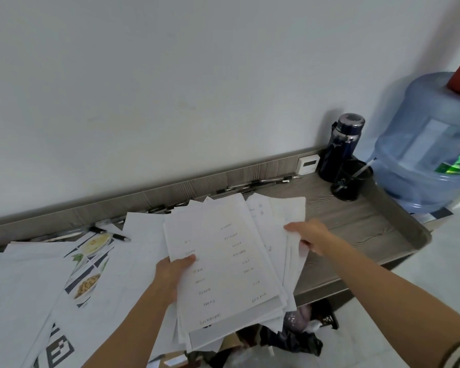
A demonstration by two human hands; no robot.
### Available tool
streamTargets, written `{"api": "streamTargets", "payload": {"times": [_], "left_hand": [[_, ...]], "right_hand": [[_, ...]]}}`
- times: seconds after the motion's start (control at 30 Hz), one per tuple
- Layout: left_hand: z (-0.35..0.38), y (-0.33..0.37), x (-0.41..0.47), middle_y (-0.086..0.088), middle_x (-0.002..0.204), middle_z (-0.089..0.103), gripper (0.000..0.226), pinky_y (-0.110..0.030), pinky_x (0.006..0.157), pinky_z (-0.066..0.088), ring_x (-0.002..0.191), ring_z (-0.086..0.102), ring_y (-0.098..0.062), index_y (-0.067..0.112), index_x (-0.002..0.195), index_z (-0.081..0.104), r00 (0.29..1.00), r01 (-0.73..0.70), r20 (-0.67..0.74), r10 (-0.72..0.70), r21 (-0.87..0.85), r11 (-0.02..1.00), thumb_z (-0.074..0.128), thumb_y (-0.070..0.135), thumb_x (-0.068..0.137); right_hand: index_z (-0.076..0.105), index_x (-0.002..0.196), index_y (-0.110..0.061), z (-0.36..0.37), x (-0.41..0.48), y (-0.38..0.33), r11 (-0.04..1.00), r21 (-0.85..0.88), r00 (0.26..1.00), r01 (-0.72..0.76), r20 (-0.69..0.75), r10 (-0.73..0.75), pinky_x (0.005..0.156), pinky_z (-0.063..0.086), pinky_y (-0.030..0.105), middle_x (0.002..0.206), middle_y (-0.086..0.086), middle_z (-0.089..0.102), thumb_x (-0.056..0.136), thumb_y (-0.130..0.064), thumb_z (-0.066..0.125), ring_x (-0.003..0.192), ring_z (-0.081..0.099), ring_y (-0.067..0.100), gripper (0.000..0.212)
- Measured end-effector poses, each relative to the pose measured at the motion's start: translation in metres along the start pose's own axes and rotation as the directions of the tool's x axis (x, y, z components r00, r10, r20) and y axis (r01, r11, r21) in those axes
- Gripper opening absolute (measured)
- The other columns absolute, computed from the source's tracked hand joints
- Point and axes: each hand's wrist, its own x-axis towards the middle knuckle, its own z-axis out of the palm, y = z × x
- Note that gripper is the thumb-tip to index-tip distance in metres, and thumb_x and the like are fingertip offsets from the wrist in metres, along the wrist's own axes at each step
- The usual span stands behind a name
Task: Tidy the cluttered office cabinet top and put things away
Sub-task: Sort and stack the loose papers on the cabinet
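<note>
A loose stack of white printed sheets (223, 261) is held above the grey wood-grain cabinet top (356, 221). My left hand (173, 272) grips the stack's left edge, thumb on the top page. My right hand (308, 235) pinches the right-hand sheets, which fan out from the pile. More white papers (24, 288) and a printed food menu page (91, 264) lie spread over the left part of the cabinet top.
Several pens (260, 181) lie along the back ledge, one black pen (112, 233) near the menu. A dark flask (340, 144), a black pen cup (351, 179) and a small white device (307, 164) stand at the back right. A blue water jug (425, 144) stands beyond the cabinet's end. Clutter sits on the floor below (298, 333).
</note>
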Motion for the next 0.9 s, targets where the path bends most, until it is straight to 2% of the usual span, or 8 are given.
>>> {"api": "streamTargets", "payload": {"times": [0.1,0.17,0.33,0.43,0.53,0.63,0.77,0.9], "left_hand": [[-0.001,0.0,0.0,-0.023,0.106,0.069,0.033,-0.057,0.082,0.054,0.095,0.067,-0.042,-0.002,0.111,0.065,1.0,0.005,-0.003,-0.005,0.003,1.0,0.074,0.003,0.08],[-0.001,0.0,0.001,-0.023,0.105,0.069,0.033,-0.057,0.081,0.054,0.095,0.067,-0.042,-0.002,0.111,0.065,1.0,0.008,-0.002,-0.008,0.004,1.0,0.075,0.002,0.08],[-0.002,0.0,0.003,-0.023,0.103,0.07,0.029,-0.052,0.075,0.056,0.093,0.067,-0.042,-0.001,0.108,0.065,1.0,0.023,0.007,-0.023,0.002,1.0,0.074,0.001,0.08],[-0.001,0.0,0.003,-0.023,0.101,0.07,0.025,-0.05,0.072,0.056,0.091,0.067,-0.041,0.0,0.104,0.065,1.0,0.016,0.007,-0.016,0.0,1.0,0.073,0.0,0.081],[0.0,0.0,0.003,-0.023,0.102,0.07,0.027,-0.052,0.074,0.056,0.092,0.067,-0.041,0.0,0.106,0.065,1.0,0.02,0.006,-0.02,0.004,1.0,0.074,0.001,0.08],[-0.001,0.0,0.001,-0.022,0.102,0.07,0.028,-0.053,0.075,0.056,0.092,0.067,-0.042,0.0,0.107,0.065,1.0,0.024,0.011,-0.024,0.011,1.0,0.074,0.002,0.08],[-0.003,-0.001,0.001,-0.022,0.104,0.07,0.036,-0.057,0.081,0.054,0.094,0.067,-0.041,-0.002,0.112,0.065,0.999,0.028,0.016,-0.028,-0.006,1.0,0.077,0.008,0.079],[-0.005,0.002,-0.001,-0.02,0.104,0.071,0.038,-0.055,0.087,0.053,0.097,0.067,-0.04,0.003,0.11,0.067,0.998,0.061,0.008,-0.061,-0.05,0.997,0.073,0.03,0.085]], "right_hand": [[0.06,0.086,-0.005,-0.025,-0.013,-0.001,0.97,-0.237,0.992,-0.056,0.093,0.08,0.033,0.027,0.017,0.055,0.003,0.062,0.088,-0.017,0.07,0.036,0.036,0.007,0.016],[0.062,0.09,-0.007,-0.033,-0.016,0.003,0.947,-0.305,0.986,-0.101,0.1,0.137,0.035,0.021,0.017,0.059,0.001,0.068,0.088,-0.024,0.069,0.04,0.031,0.007,0.018],[0.059,0.107,-0.005,-0.006,-0.02,0.014,0.994,0.099,0.999,0.042,-0.024,-0.04,0.06,0.047,0.03,0.091,0.006,0.067,0.094,-0.017,0.063,0.077,0.061,0.019,0.018],[0.065,0.101,-0.004,0.0,-0.027,-0.009,0.952,-0.047,0.927,0.303,-0.216,-0.306,0.074,0.052,0.037,0.097,0.014,0.069,0.096,-0.017,0.059,0.081,0.062,0.027,0.016],[0.062,0.079,-0.008,-0.007,-0.044,-0.053,0.825,-0.244,0.807,0.51,-0.196,-0.557,0.077,0.053,0.044,0.086,0.016,0.068,0.096,-0.019,0.055,0.083,0.065,0.035,0.021],[0.061,0.081,0.0,-0.014,-0.065,-0.099,0.693,-0.335,0.687,0.638,-0.158,-0.709,0.072,0.053,0.046,0.083,0.021,0.066,0.096,-0.018,0.053,0.076,0.063,0.034,0.025],[0.066,0.101,0.001,-0.015,-0.094,-0.151,0.635,-0.163,0.619,0.755,-0.139,-0.773,0.08,0.057,0.05,0.099,0.019,0.071,0.097,-0.021,0.054,0.088,0.069,0.035,0.025],[0.067,0.1,0.0,-0.013,-0.107,-0.185,0.623,-0.048,0.618,0.781,-0.08,-0.782,0.074,0.058,0.039,0.094,0.012,0.071,0.095,-0.017,0.058,0.076,0.067,0.022,0.02]]}}
